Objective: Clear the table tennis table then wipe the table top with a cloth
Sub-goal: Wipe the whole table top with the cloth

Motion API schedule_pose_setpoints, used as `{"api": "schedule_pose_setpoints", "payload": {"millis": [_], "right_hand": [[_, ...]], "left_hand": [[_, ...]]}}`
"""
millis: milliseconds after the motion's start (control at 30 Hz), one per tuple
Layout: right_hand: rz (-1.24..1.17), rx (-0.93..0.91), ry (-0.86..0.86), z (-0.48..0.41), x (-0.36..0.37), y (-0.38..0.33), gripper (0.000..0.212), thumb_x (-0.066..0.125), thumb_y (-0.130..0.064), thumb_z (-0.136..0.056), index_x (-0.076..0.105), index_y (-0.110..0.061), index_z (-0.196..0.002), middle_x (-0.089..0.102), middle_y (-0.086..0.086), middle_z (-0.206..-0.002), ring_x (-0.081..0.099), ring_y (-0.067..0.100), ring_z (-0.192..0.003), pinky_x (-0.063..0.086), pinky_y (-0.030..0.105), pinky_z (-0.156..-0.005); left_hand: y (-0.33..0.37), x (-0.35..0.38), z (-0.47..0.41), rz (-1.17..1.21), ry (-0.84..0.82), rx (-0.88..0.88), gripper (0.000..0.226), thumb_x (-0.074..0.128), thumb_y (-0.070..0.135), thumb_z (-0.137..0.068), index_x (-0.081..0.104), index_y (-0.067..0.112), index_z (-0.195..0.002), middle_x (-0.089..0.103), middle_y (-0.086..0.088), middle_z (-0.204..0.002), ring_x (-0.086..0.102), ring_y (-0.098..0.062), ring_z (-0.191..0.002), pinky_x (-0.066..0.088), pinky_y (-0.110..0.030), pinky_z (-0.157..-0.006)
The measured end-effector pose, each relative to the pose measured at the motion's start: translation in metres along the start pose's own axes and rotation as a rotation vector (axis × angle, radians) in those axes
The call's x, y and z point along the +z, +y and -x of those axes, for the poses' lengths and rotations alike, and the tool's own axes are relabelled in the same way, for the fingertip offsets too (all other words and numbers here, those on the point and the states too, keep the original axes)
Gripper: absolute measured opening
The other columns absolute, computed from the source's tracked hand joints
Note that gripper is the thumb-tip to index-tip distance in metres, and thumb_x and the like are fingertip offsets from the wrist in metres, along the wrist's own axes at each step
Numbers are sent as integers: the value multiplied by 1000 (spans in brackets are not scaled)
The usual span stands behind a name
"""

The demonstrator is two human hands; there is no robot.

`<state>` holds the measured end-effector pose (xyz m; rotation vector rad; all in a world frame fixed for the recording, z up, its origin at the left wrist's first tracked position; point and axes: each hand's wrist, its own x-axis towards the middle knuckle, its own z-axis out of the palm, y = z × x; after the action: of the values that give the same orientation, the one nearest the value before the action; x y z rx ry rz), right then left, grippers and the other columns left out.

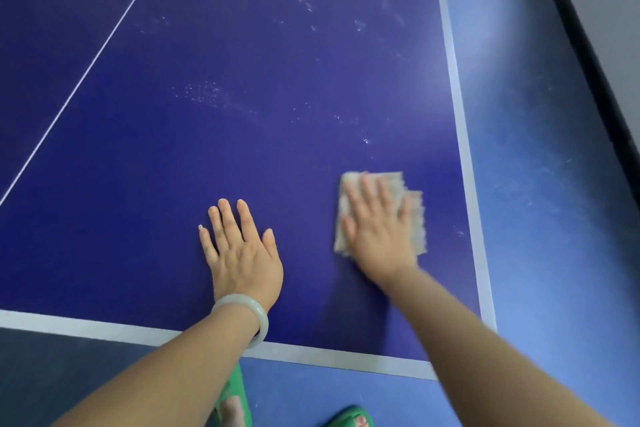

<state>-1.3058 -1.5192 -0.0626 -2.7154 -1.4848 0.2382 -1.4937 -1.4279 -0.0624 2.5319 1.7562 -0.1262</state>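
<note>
The dark blue table tennis table top (242,135) fills most of the view, with white border lines and a thin white centre line. A beige folded cloth (414,215) lies flat near the table's right edge. My right hand (375,229) presses on it with straight, spread fingers; the hand is motion-blurred. My left hand (242,253) rests flat on the bare table to the left of the cloth, fingers straight, with a pale bangle on the wrist. Whitish smudges (207,94) mark the surface farther out.
The table's near edge (104,326) and right edge (464,149) are close by. Beyond them is light blue floor (540,184). A dark strip along a wall (595,55) runs at the far right. My feet in green sandals (349,418) stand below the near edge.
</note>
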Motion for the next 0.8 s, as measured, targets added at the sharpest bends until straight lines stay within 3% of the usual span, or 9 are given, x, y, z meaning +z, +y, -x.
{"api": "schedule_pose_setpoints", "payload": {"millis": [100, 167, 233, 333, 400, 467, 667, 733, 800], "right_hand": [[-114, 430, -12, -25, -12, 43, 59, 19, -44, -103, -1, -31, -157, -3, -2, -166, -3, 23, -152, -4, 60, -118], [-112, 522, 8, -16, -9, 28, 60, 16, -44, -103, -4, -28, -157, -5, 1, -166, -4, 26, -152, -2, 62, -117], [-49, 374, 46, -1, -2, -13, 62, 18, -44, -103, -3, -25, -158, -4, 4, -166, -3, 29, -152, 1, 63, -117], [-17, -48, 3, -3, 9, -64, 60, 19, -44, -102, 6, -26, -158, 1, 2, -166, -3, 28, -152, -3, 61, -117], [-5, -163, -42, -33, 4, -65, 60, 15, -47, -102, 7, -29, -158, -1, -2, -166, -5, 24, -152, -7, 58, -118], [2, -122, -48, -69, -3, -41, 58, 19, -46, -103, 6, -31, -158, -1, -4, -166, -5, 22, -152, -5, 58, -119], [-156, 538, -43, -91, -24, 44, 59, 16, -44, -103, -2, -30, -158, -5, -1, -166, -7, 24, -152, -4, 62, -117], [-126, 525, -23, -73, -18, 18, 59, 18, -44, -104, -2, -28, -158, -4, 1, -166, -6, 26, -152, 0, 62, -117], [-64, 249, 10, -51, -8, -22, 60, 19, -44, -103, 0, -29, -158, -3, -1, -166, -4, 25, -152, 0, 59, -118]], "left_hand": [[0, 0, 0, 13, -3, -2, 73, -1, 46, -93, 7, 10, -157, 7, -16, -164, 3, -31, -152, 6, -52, -122], [0, 0, 0, 15, -4, 1, 73, 0, 46, -94, 8, 10, -157, 7, -16, -164, 3, -32, -152, 6, -52, -122], [0, 0, 0, 16, -2, 1, 72, 2, 45, -94, 9, 9, -157, 6, -16, -164, 3, -32, -152, 4, -52, -122], [0, -1, 0, 23, 3, 0, 72, 4, 44, -95, 10, 9, -157, 6, -16, -164, 3, -32, -152, 4, -52, -122], [0, -1, 0, 25, 6, 0, 71, 5, 44, -95, 12, 9, -157, 7, -17, -163, 4, -32, -152, 5, -52, -122], [0, 0, 0, 28, 4, 0, 71, 6, 44, -96, 13, 8, -157, 9, -17, -163, 5, -32, -152, 6, -52, -122], [-2, 2, 0, 27, -6, -2, 70, 7, 44, -96, 13, 8, -156, 11, -18, -163, 7, -33, -151, 8, -53, -122], [-2, 1, 0, 25, -5, 4, 70, 7, 44, -96, 14, 8, -156, 12, -18, -162, 8, -34, -151, 9, -54, -121], [-2, 1, 0, 18, -3, 6, 70, 7, 44, -96, 13, 8, -156, 11, -18, -163, 7, -34, -151, 9, -54, -121]]}}
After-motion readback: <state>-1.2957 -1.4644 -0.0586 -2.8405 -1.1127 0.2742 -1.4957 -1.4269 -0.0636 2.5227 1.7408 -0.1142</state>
